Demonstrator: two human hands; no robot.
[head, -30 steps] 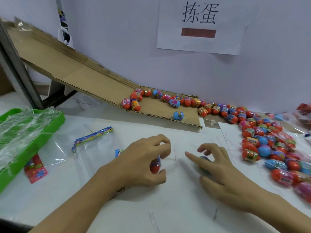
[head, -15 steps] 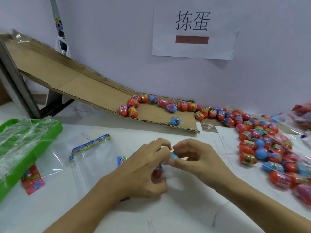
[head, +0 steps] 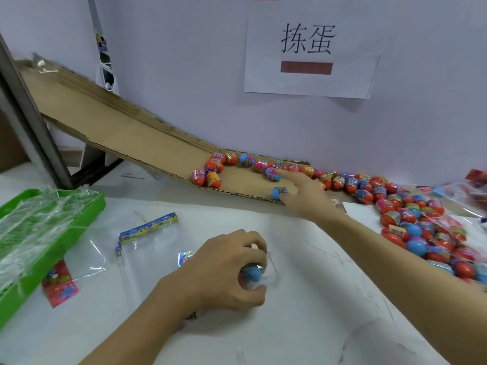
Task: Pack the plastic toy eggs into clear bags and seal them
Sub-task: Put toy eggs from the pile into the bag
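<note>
My left hand rests on the white table and grips a blue toy egg in its curled fingers; a bit of red shows just beneath it. My right hand is stretched out to the low end of the cardboard ramp. Its thumb side touches a loose blue egg, and its straight index finger points at a blue and pink egg. A flat clear bag with a colourful header strip lies left of my left hand.
Several more eggs line the ramp's foot, and a big pile of eggs lies at the right. A green tray holding clear bags stands at the left, with a red-labelled bag beside it. A paper sign hangs on the wall.
My right hand left my left hand and reached away to the ramp's eggs. A blue egg now sits in my left hand, which stayed in place.
</note>
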